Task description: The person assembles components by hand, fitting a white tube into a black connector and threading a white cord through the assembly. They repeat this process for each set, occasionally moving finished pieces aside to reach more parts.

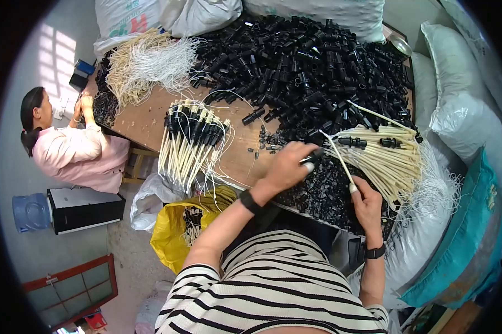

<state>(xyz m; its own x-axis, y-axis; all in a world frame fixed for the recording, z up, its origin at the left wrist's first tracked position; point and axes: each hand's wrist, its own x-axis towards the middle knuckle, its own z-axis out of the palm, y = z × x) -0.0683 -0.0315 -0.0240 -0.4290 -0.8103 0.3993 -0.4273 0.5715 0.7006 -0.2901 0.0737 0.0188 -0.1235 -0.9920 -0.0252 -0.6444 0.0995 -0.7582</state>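
My right hand (367, 205) pinches the lower end of a thin cream-coloured tube (340, 160), which slants up and to the left. A white covering shows on a fingertip of that hand. My left hand (288, 168) is closed beside the tube's upper end, round a black plastic fitting (316, 155) that its fingers partly hide. To the right of the hands lies a fanned bundle of cream tubes (381, 161) with white cords (431, 178). Black fittings (352, 142) rest on top of this bundle. Small black pieces (317, 192) cover the table's near edge below my hands.
A large heap of black fittings (312, 72) covers the far table (234, 153). Tubes with black fittings attached (189, 139) stand bundled at left, above a yellow bag (170, 231). Another person (75, 147) sits at far left. Stuffed white sacks (465, 89) crowd the right.
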